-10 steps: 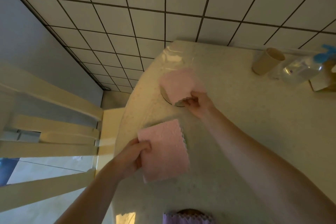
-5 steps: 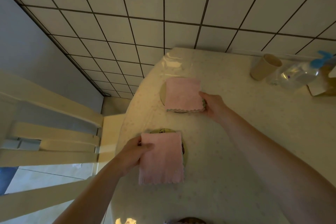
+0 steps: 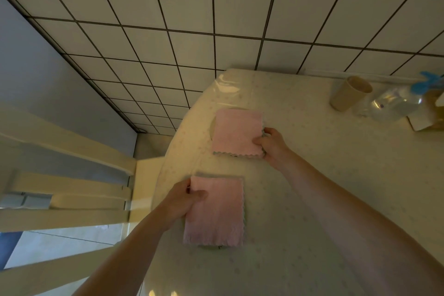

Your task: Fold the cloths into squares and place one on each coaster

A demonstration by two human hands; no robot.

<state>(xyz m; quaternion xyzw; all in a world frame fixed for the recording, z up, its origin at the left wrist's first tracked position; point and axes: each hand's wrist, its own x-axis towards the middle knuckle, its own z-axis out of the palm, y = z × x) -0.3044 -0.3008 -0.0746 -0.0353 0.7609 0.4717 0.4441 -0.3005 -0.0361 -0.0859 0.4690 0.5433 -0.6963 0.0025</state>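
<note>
Pink cloths (image 3: pixel 236 132) (image 3: pixel 216 211) largely hide both coasters; left hand (image 3: pixel 182 202) pinches the near one, right hand (image 3: pixel 271 143) the far.

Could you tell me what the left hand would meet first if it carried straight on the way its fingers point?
The left hand points right across the near pink cloth it grips. Past that cloth's far edge, it would probably meet the right forearm above bare table, though height is unclear.

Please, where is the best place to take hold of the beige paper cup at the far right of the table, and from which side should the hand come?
Grip the beige paper cup around its side wall, probably from the near left. It stands upright and open-topped, with bare table there, while the plastic bottle crowds its right side.
</note>
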